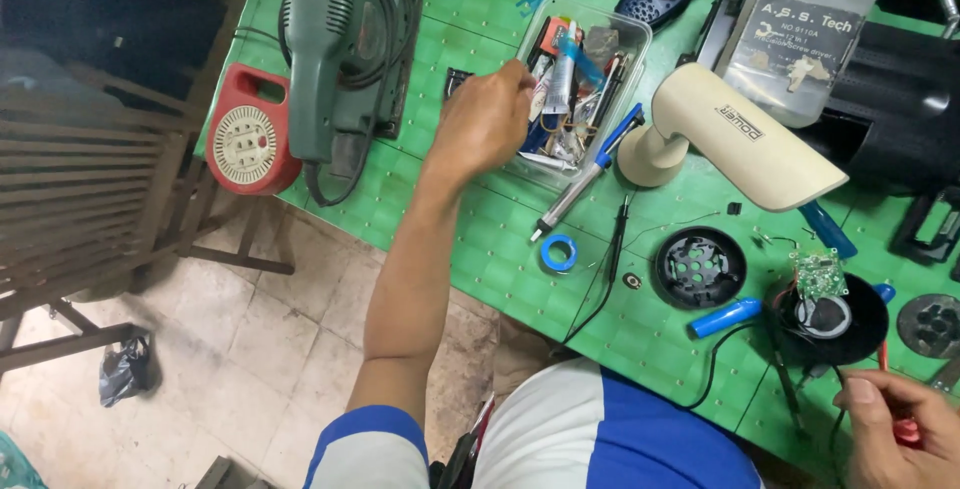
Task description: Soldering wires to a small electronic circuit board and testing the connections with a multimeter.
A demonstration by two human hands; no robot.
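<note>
Left hand (487, 121) reaches into the clear plastic box (585, 84) of small parts on the green tabletop (480, 249), fingers bunched together (can't tell on what). Right hand (898, 429), bottom-right corner, fingers clamped on a red-handled tool (905, 431) nr the black round housing (835, 319).

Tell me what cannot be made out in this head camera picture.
- Left hand: fingertips hidden inside the clear plastic box of small parts; what they touch is unclear.
- Right hand: cut off by the bottom edge; the red thing it holds is mostly covered.
- Small green circuit board: parts too small to tell.
</note>
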